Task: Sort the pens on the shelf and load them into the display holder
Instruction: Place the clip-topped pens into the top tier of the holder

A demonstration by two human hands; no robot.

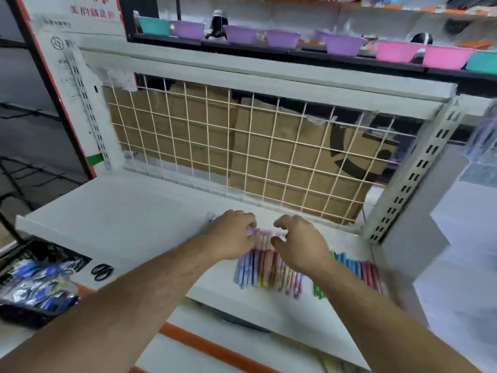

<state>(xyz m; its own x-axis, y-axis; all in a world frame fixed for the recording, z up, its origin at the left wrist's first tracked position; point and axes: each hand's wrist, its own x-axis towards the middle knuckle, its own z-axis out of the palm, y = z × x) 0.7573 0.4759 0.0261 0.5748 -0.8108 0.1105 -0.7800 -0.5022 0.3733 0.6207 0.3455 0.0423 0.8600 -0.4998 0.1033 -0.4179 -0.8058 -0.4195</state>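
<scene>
Along the back edge of the white shelf (pixel 129 211) stands a cream wire grid (pixel 252 146), with brown cardboard boxes (pixel 188 130) stacked behind it. A slotted metal upright (pixel 414 176) rises at the shelf's right back corner. Higher up, a dark rack carries a line of plastic basins (pixel 282 39) in teal, purple and pink. Black-handled scissors (pixel 102 271) lie at the shelf's front left corner, and just beyond that corner sits a black basket (pixel 16 313) of blue packets.

Both forearms reach in over the front edge and cover part of the pens. The main row of pens (pixel 269 273) lies side by side near the front edge, right of the middle: purple and blue barrels on its left, then orange, red and pink. A second group (pixel 359 270), green, blue and pink, lies nearer the right edge, partly behind the right forearm.

The left hand (pixel 231 235) has its fingers bent down onto the row's far ends; through the blur it is unclear whether they pinch any. The right hand (pixel 298 243) hovers with fingers loosely curled and apart, thumb tip at the pens.
</scene>
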